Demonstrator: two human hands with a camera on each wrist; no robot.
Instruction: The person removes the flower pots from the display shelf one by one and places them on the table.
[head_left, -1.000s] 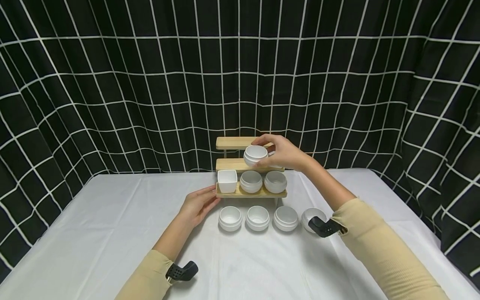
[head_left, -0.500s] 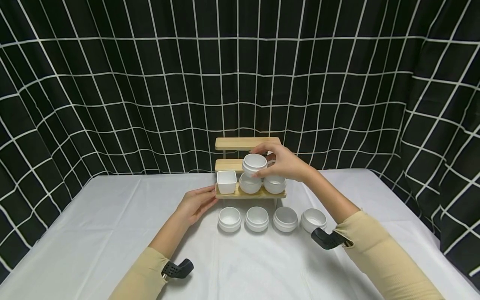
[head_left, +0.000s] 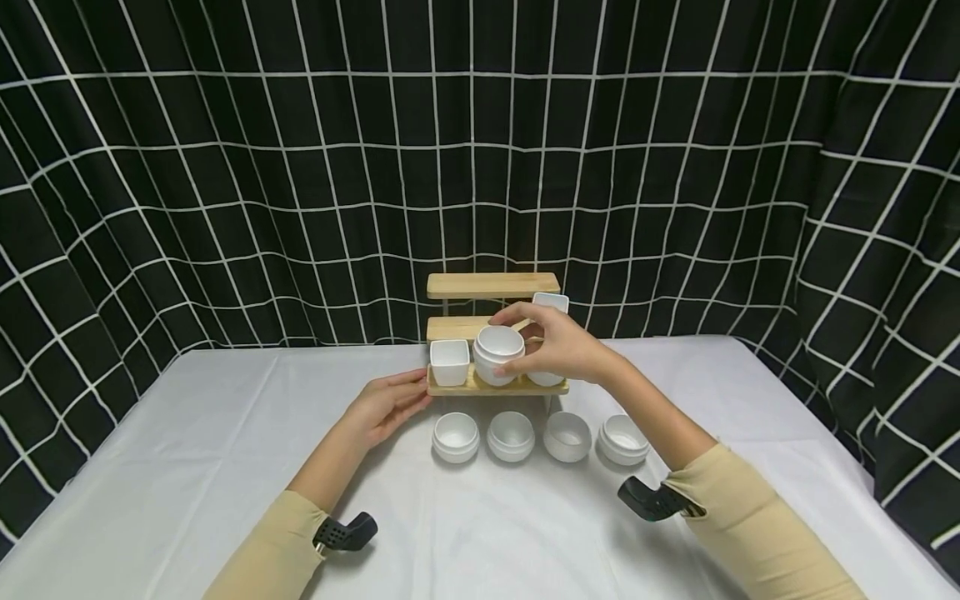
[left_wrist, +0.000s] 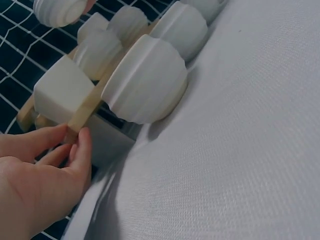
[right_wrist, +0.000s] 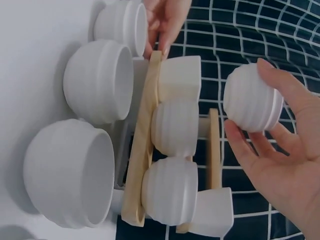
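My right hand (head_left: 561, 343) holds a white round ribbed bowl (right_wrist: 247, 95) between thumb and fingers, above the lowest tier of a three-step wooden stand (head_left: 491, 285). In the right wrist view a gap separates it from the bowls on the stand. My left hand (head_left: 386, 408) pinches the left end of the lowest board (left_wrist: 89, 107) between thumb and fingers. On that board stand a white square bowl (head_left: 450, 363) at the left and two round bowls, the middle one (right_wrist: 175, 127) mostly hidden in the head view behind the held bowl, the right one (right_wrist: 170, 190) partly behind my hand.
In front of the stand, several white round bowls (head_left: 511, 437) form a row on the white cloth (head_left: 480, 533). Another square white bowl (head_left: 551, 301) sits behind my right hand, at the right of the middle tier. A black curtain (head_left: 480, 167) with a white grid hangs behind.
My right hand has carried the round bowl down and slightly left, from the middle tier toward the lowest one. The left hand stays at the board's end.
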